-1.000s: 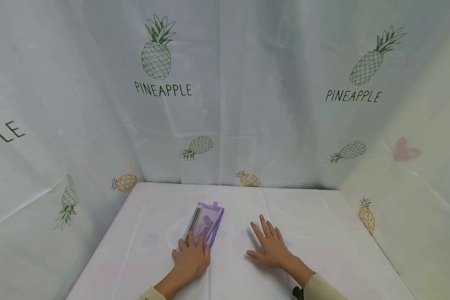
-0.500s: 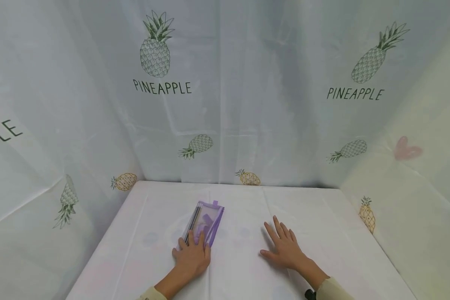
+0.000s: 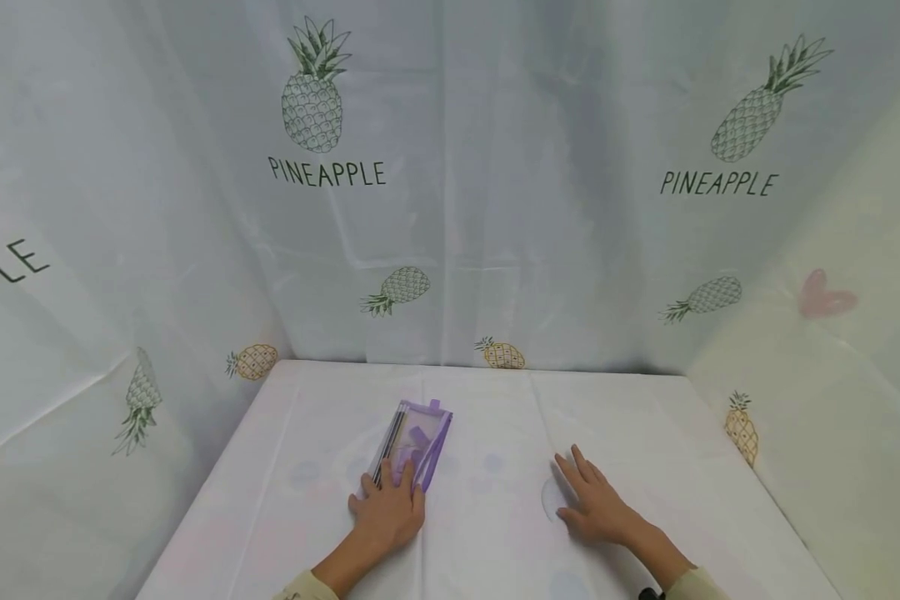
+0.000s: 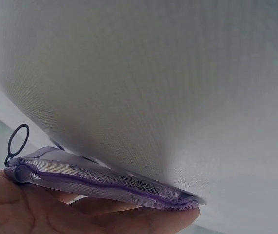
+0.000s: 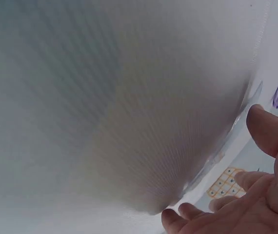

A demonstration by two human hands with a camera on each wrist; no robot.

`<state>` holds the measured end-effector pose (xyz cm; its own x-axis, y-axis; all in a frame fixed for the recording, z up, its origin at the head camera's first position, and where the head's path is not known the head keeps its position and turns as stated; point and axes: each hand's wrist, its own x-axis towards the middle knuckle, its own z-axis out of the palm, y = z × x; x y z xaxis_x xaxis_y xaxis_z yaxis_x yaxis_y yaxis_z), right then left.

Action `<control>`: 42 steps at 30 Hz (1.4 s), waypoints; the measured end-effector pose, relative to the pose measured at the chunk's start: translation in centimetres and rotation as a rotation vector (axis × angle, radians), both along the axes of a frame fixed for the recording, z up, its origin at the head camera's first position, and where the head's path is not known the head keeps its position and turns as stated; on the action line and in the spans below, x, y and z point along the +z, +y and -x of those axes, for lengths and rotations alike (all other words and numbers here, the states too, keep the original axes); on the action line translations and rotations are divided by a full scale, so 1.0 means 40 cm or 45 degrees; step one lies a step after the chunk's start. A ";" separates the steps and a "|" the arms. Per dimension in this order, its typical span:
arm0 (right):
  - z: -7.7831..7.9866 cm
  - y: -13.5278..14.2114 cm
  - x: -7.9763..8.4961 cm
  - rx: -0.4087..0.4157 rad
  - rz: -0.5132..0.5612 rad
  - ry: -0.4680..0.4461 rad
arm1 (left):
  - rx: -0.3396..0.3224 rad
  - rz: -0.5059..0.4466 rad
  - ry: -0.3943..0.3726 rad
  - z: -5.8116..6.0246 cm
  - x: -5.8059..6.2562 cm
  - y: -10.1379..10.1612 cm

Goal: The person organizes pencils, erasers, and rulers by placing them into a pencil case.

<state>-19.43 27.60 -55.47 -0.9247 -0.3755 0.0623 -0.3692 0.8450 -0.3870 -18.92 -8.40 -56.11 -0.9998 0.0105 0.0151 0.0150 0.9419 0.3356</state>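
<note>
A purple see-through mesh pencil case (image 3: 429, 429) lies flat at the left middle of the table, with several dark pencils (image 3: 392, 442) along its left side and purple pieces inside. My left hand (image 3: 387, 514) rests on its near end, fingers spread. The left wrist view has the case (image 4: 100, 183) lying along the fingers, a dark ring hanging at one end. A thin clear thing with a curved edge (image 3: 546, 498) lies on the cloth at the right; its kind is unclear. Over its right part is my right hand (image 3: 598, 507), thumb and fingers apart near its edge.
A pale cloth with faint coloured spots covers the table (image 3: 495, 417). Pineapple-print curtains (image 3: 495, 208) stand along its back, left and right edges.
My right hand has moved right across the table, and a faint curved clear edge now shows beside it. My left hand stays on the pencil case.
</note>
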 end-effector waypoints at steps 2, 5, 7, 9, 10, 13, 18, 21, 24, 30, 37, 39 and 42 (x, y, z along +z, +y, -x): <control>0.001 0.005 0.000 0.022 0.021 -0.046 | 0.001 0.004 0.001 0.000 0.000 0.000; 0.002 0.007 0.002 0.048 0.055 -0.083 | 0.001 0.007 0.000 0.002 -0.002 0.000; 0.003 0.006 0.003 0.070 0.046 -0.060 | 0.003 0.008 -0.004 0.003 -0.003 0.001; 0.004 0.005 0.006 0.097 0.029 -0.005 | 0.007 0.008 -0.013 0.003 -0.004 0.002; 0.004 0.004 0.007 0.100 0.015 0.020 | 0.008 0.007 -0.017 0.003 -0.004 0.003; 0.007 0.003 0.009 0.096 -0.019 0.091 | 0.012 0.024 -0.026 0.004 -0.006 0.003; 0.021 0.002 0.014 0.094 -0.061 0.149 | 0.008 0.044 -0.005 0.004 -0.003 0.001; 0.026 -0.001 0.021 0.105 -0.084 0.140 | 0.007 0.040 -0.001 0.002 0.000 0.001; 0.027 -0.006 0.028 0.104 -0.098 0.094 | 0.003 0.041 -0.015 0.001 0.000 0.002; 0.038 -0.025 0.042 0.034 -0.111 -0.002 | 0.001 0.045 -0.028 0.000 0.001 0.002; 0.052 -0.038 0.048 -0.113 -0.108 -0.079 | 0.000 0.020 -0.025 0.006 -0.002 -0.002; 0.054 -0.040 0.043 -0.136 -0.084 -0.097 | 0.003 0.005 -0.032 0.007 -0.003 -0.003; 0.059 -0.044 0.036 -0.107 -0.031 -0.092 | 0.015 -0.024 -0.035 0.009 -0.002 -0.003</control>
